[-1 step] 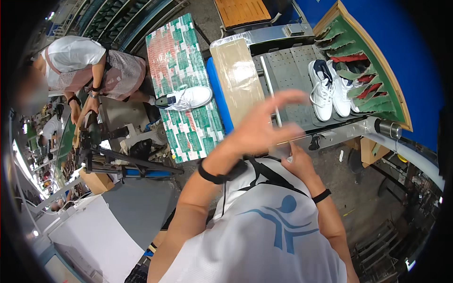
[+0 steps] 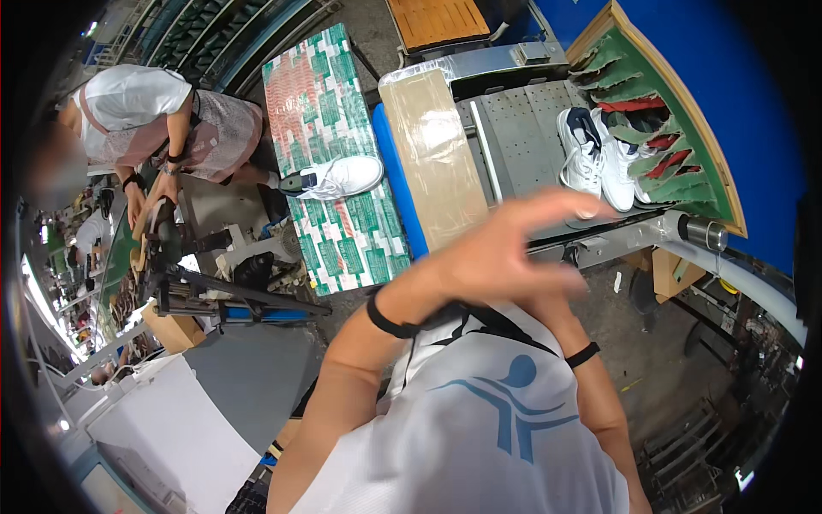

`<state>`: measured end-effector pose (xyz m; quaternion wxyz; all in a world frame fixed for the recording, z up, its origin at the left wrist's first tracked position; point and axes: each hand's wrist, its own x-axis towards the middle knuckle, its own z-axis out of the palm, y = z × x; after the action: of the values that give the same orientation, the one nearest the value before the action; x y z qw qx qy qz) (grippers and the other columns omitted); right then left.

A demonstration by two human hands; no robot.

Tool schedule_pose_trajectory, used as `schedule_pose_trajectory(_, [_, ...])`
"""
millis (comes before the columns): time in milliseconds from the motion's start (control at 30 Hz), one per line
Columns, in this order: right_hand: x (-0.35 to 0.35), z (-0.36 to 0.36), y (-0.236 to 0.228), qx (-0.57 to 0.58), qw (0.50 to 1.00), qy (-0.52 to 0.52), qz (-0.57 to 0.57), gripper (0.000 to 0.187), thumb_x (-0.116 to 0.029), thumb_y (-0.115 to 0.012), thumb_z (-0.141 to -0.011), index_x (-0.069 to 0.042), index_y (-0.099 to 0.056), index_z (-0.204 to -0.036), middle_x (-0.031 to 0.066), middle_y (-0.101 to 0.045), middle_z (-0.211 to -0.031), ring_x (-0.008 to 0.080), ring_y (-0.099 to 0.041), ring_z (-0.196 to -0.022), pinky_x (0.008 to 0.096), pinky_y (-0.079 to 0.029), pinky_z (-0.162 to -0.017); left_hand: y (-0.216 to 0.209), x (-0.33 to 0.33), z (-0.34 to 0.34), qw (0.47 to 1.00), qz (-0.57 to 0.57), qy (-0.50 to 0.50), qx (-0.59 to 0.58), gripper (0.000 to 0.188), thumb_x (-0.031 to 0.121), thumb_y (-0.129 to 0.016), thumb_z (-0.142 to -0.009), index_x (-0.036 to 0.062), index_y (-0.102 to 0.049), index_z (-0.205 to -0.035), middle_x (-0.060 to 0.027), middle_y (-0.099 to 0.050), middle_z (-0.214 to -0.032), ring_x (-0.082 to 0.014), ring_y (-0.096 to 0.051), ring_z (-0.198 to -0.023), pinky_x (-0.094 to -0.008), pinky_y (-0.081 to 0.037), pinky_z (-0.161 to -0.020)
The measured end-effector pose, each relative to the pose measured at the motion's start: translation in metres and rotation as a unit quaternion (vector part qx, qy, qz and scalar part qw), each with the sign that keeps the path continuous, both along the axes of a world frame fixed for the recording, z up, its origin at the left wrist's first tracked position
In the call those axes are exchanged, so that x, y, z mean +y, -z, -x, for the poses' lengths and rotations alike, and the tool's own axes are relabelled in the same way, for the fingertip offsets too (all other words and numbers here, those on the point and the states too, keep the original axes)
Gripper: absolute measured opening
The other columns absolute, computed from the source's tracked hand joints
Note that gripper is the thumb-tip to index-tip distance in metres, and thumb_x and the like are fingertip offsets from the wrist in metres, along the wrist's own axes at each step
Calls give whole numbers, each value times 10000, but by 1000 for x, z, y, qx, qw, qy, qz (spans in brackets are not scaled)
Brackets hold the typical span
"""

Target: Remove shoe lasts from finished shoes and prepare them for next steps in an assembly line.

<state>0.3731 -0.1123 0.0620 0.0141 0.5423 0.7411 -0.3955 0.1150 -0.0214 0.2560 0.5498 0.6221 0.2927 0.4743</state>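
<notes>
Overhead, our left hand hovers with fingers spread, holding nothing, near a tan wrapped package beside the green-and-red patterned board; our right hand is hidden.

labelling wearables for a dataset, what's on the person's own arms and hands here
Both forearms are bare, with no sleeves reaching them and no gloves. The left hand has a thin black band around its wrist. The right hand is mostly hidden behind the left one, but its wrist carries a similar narrow black band. No rings or markings can be made out. The person wears a white apron with a blue emblem.
</notes>
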Motion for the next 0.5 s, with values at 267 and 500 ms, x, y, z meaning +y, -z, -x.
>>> schedule_pose_trajectory(267, [-8,3,1,-42,999,-7,-25,811,-382,-800,-891,57,-540,-1522,242,-711,-1158,433,-705,-1076,514,-575,-934,-97,-3,-43,928,-127,212,-280,690,319,-838,-880,13,-602,-1452,-212,-655,-1380,-398,-618,-1313,-500,-478,-1155])
schedule_pose_trajectory(500, [-15,8,7,-54,998,16,10,834,-375,-806,-885,63,-530,-1539,213,-718,-1127,398,-719,-1046,488,-582,-918,-116,-29,-72,915,-130,232,-303,821,479,-848,-886,19,-569,-1507,-207,-630,-1457,-387,-599,-1368,-491,-466,-1197])
